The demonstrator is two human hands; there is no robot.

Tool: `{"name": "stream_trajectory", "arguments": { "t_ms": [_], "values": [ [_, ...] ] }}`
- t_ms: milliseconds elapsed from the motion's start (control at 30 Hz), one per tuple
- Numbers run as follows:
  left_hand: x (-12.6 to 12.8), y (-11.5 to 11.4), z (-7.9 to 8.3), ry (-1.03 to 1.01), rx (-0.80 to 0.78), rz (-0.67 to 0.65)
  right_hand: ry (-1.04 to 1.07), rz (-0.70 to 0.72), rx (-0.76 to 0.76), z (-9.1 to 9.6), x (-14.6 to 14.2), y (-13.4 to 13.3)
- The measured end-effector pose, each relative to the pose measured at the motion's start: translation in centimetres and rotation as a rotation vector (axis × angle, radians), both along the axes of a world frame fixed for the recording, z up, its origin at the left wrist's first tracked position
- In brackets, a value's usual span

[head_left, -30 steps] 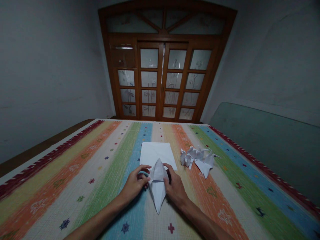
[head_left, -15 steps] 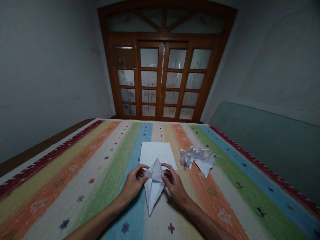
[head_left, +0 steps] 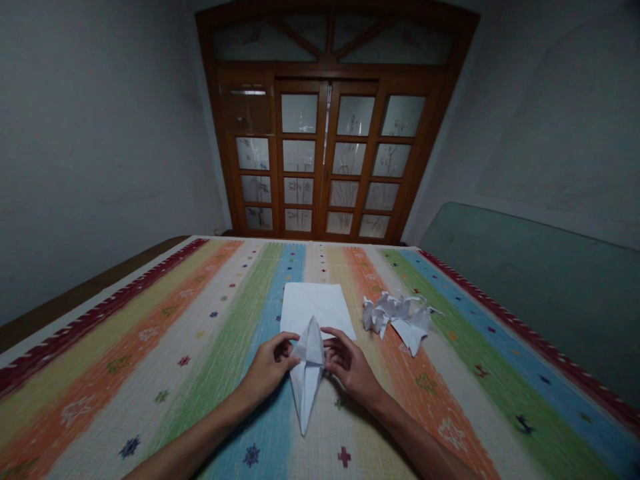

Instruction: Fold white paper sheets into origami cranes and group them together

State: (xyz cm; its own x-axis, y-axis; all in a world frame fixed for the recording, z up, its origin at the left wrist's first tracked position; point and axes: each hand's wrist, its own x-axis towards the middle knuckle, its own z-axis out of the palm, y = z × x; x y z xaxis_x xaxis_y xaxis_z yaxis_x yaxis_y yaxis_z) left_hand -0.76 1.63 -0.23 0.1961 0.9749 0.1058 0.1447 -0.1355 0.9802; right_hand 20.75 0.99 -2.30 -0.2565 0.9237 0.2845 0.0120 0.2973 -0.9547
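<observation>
A folded white paper (head_left: 308,373), long and pointed at both ends, is between my hands just above or on the tablecloth. My left hand (head_left: 273,363) pinches its left edge between thumb and fingers. On the other side, my right hand (head_left: 353,365) has its curled thumb and fingertips at the paper's right edge. The paper's upper tip overlaps a stack of flat white paper sheets (head_left: 317,303) lying beyond it. Some fingertips are hidden behind the folded paper.
To the right sits a cluster of folded white paper figures (head_left: 400,317). A striped tablecloth (head_left: 215,373) covers the table. Past its far edge stand wooden doors with glass panes (head_left: 327,160). A pale green panel (head_left: 525,287) leans along the right wall.
The folded paper looks narrower in its lower half, its right side drawn inward. My right fingers have shifted slightly along that edge. The left hand is nearly unmoved.
</observation>
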Motion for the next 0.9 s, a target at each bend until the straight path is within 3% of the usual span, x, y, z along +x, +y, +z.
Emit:
{"name": "stream_trajectory", "arguments": {
  "t_ms": [500,900],
  "values": [
    [0.3,-0.6,0.3,0.208,0.121,-0.063,-0.341,-0.088,0.083,0.5,-0.7,-0.8],
    [0.5,-1.6,-0.1,0.605,0.429,-0.068,-0.493,-0.161,0.298,0.0,-0.6,-1.0]
  ]
}}
